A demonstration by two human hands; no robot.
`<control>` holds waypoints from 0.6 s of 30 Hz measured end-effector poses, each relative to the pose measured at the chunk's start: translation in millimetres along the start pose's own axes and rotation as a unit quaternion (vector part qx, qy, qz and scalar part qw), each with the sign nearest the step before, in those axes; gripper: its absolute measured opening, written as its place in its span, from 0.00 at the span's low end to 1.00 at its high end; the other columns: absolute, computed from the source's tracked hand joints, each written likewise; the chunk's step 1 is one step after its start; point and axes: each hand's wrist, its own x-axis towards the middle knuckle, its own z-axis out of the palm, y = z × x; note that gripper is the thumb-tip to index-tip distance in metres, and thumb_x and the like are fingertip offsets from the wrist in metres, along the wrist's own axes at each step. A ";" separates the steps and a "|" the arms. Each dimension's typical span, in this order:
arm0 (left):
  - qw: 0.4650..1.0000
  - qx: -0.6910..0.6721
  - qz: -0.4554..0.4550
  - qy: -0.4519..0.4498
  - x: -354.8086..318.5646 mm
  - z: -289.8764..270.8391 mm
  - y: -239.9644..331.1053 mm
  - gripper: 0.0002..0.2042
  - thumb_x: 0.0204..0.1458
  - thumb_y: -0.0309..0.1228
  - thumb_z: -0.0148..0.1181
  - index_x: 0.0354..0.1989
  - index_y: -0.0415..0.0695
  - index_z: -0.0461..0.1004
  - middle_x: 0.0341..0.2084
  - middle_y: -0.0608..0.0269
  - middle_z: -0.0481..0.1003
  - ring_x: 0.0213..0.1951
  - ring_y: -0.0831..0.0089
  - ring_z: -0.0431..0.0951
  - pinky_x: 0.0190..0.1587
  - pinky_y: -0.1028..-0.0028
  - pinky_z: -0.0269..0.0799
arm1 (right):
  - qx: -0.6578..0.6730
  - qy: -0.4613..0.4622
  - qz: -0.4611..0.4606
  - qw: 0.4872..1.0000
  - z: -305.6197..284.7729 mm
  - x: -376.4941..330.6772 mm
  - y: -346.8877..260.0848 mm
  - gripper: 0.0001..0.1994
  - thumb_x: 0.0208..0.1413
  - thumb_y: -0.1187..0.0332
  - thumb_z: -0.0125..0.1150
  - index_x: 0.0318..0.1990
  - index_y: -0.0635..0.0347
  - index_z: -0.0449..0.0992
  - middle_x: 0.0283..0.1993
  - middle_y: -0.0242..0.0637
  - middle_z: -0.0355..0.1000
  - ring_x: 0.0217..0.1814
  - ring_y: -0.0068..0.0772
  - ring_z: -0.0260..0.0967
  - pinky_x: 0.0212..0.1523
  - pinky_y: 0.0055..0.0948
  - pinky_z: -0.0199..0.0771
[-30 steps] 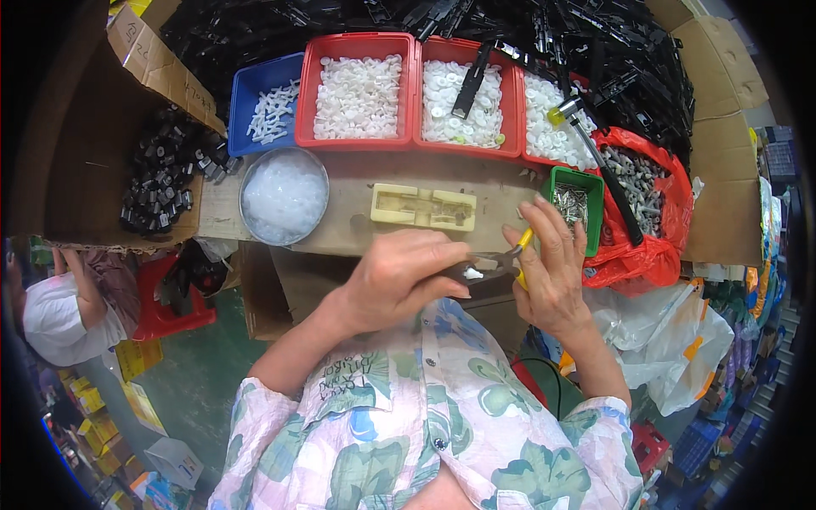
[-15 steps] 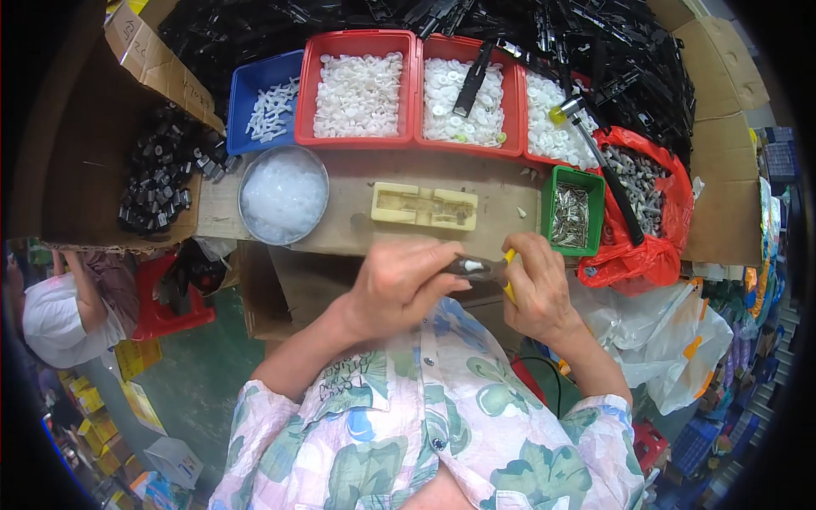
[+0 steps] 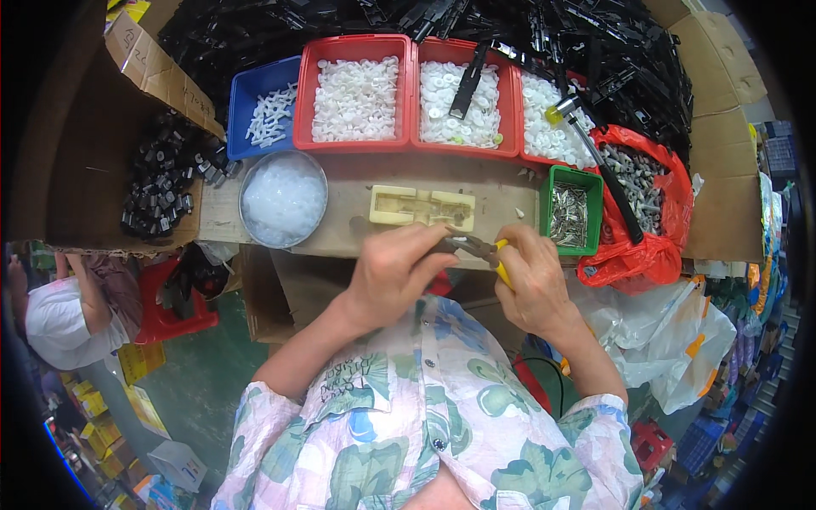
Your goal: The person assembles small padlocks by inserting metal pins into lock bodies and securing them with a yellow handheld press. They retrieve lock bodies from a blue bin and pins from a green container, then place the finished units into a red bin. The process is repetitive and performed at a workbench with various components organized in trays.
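In my right hand is a pair of yellow-handled pliers, its dark jaws pointing left toward my other hand. My left hand pinches a small dark piece between thumb and fingers, mostly hidden by them. The jaws meet that piece, and a little white shows there. Just beyond my hands lies a cream-coloured block with hollowed recesses, on the bench. A green bin of small metal pins stands right of it, and a round bowl of clear, whitish material left of it.
Red bins of small white parts and a blue bin line the back. A hammer leans over a red bag of grey parts. Black parts heap behind; dark caps fill a carton at left. Another person sits far left.
Both hands have moved slightly away from my body, closer to the cream block. The pliers have tilted, and their yellow handles now show more spread apart.
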 end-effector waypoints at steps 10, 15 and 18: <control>0.814 -0.380 -0.366 -0.243 8.4 -27.9 9.7 0.16 0.64 0.39 0.57 0.41 0.34 0.79 0.20 0.69 0.72 0.18 0.84 0.66 0.20 0.83 0.59 | -0.013 0.027 -0.080 0.996 5.5 -7.6 5.3 0.09 0.39 0.78 0.60 0.31 0.65 0.70 0.40 0.45 0.71 0.39 0.44 0.71 0.37 0.38 0.66; 0.748 -0.492 -0.357 -0.265 3.2 -24.3 -0.7 0.19 0.63 0.42 0.59 0.42 0.33 0.78 0.20 0.66 0.72 0.18 0.83 0.67 0.19 0.81 0.61 | -0.011 0.010 -0.073 0.997 0.2 -9.8 2.4 0.10 0.38 0.78 0.61 0.32 0.64 0.71 0.41 0.44 0.71 0.40 0.45 0.72 0.41 0.39 0.65; 0.802 -0.456 -0.329 -0.204 5.0 -18.1 6.7 0.21 0.63 0.44 0.59 0.43 0.33 0.78 0.20 0.65 0.73 0.19 0.82 0.68 0.20 0.82 0.62 | 0.008 0.002 -0.035 0.999 -4.3 -5.8 -0.1 0.12 0.39 0.77 0.61 0.35 0.64 0.72 0.47 0.45 0.71 0.47 0.47 0.71 0.48 0.41 0.63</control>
